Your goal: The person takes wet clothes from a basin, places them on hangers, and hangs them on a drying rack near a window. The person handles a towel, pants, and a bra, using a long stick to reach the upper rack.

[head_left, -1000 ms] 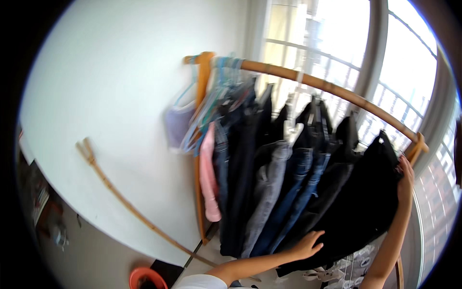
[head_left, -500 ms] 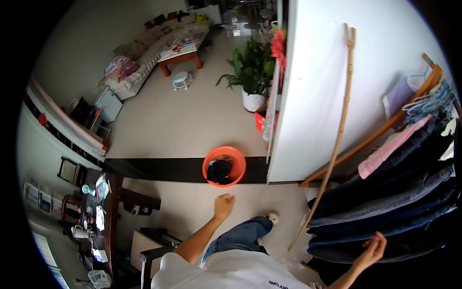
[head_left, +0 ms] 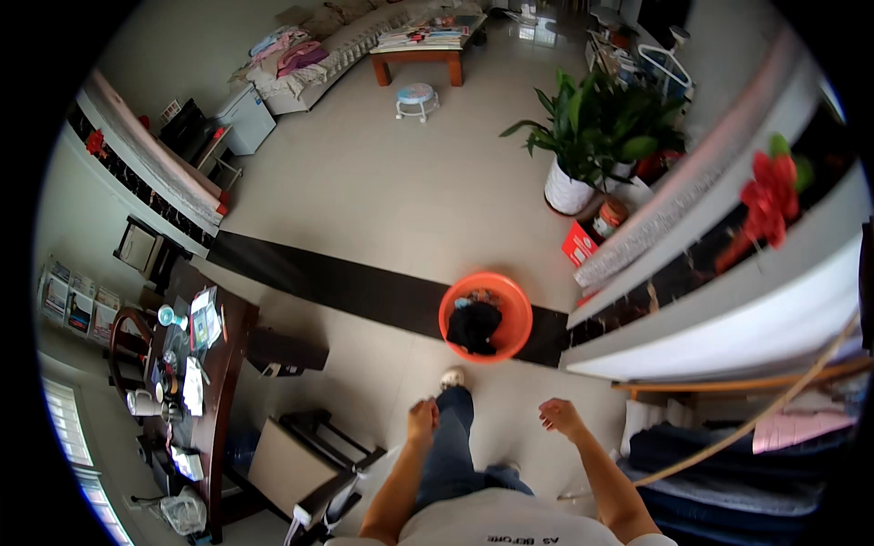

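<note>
Your left hand [head_left: 422, 422] was raised over your leg [head_left: 444, 446], its fingers curled into a loose fist, and you could not tell whether anything small was inside it. Your right hand [head_left: 562, 418] was held out above the pale floor [head_left: 583, 382], fingers apart and slightly bent, gripping nothing. The orange tub [head_left: 525, 314] was ahead of you, nearer your right hand but apart from both hands; it stood over the dark strip [head_left: 319, 279] across the floor, with dark clothes [head_left: 474, 328] bunched inside. One shoe [head_left: 452, 377] was just short of the tub. On your right, a wooden pole [head_left: 761, 418] slanted in front of a pink garment [head_left: 801, 429] and dark trousers [head_left: 719, 491]. On your left were a chair [head_left: 289, 464] and a cluttered desk [head_left: 228, 373]. Beyond the tub, a leafy plant [head_left: 592, 127] grew in a white pot [head_left: 568, 189].
</note>
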`<state>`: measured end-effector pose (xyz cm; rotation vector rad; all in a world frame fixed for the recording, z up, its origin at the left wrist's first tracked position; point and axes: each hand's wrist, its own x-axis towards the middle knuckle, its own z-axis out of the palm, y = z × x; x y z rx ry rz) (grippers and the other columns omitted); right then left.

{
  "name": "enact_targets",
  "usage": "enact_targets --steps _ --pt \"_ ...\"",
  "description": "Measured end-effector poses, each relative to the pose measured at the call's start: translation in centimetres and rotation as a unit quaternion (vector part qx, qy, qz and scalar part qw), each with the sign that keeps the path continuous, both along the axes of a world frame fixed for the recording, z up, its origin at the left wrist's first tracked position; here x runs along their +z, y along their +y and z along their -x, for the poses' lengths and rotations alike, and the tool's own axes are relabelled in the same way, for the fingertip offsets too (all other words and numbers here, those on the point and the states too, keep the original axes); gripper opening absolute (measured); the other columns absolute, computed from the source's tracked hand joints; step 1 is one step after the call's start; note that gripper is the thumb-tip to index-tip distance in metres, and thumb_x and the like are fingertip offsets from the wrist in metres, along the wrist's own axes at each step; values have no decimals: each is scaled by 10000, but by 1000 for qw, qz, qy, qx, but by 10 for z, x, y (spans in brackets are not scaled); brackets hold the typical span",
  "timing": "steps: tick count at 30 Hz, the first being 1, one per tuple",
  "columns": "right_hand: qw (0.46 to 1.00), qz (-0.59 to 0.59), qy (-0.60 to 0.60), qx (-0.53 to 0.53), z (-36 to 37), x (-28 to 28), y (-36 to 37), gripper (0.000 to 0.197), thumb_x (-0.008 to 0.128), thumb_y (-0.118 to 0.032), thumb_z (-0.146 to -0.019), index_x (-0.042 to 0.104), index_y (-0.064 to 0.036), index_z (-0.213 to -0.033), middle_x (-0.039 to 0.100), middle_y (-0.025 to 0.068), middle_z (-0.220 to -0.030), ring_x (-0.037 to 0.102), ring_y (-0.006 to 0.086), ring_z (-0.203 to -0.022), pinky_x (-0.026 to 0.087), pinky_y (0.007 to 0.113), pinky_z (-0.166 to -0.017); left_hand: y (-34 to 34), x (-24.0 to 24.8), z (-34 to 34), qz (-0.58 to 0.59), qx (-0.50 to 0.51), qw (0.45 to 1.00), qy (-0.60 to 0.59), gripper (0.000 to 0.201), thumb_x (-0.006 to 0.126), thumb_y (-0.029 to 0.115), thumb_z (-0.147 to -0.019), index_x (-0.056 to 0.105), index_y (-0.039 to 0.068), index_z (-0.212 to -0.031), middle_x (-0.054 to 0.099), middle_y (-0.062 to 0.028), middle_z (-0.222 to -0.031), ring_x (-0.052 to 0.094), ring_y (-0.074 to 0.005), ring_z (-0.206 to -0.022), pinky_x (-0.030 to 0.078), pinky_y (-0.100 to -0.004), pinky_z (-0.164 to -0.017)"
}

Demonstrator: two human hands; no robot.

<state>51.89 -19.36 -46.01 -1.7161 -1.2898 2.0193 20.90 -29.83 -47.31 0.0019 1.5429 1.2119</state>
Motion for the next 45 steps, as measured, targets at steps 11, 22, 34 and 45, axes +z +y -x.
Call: enact_targets --steps 11,22,34,45 --pt "954 -143 -113 237 226 -222 173 479 600 -235 -743 530 -22 -1166 571 211 -1131 545 318 -1063 437 385 -897 56 -75 52 102 -22 994 30 246 519 179 -858 522 47 -651 465 -3 -533 397 -73 -445 308 -230 -419" --pt "915 -56 -282 283 352 -466 217 557 609 -262 -727 500 -188 -1268 512 265 -1181 446 367 -1125 332 421 -963 16 -154 16 209 43 977 -17 298 529 340 -882 538 75 -745 446 19 -612 399 -75 -537 346 -224 -500" --pt "917 -261 -284 -99 213 -388 216 339 727 -231 -690 614 51 -838 603 147 -670 599 247 -630 464 355 -620 81 -119 21 179 58 982 -12 297 490 290 -889 536 58 -708 495 -5 -605 445 -94 -543 348 -241 -490" --pt "917 -360 -84 152 169 -35 252 186 566 -18 -817 634 -46 -987 647 165 -882 633 326 -758 492 332 -638 132 -77 17 87 -129 956 247 165 586 181 -850 599 20 -819 576 -75 -637 551 -161 -554 438 -280 -526"
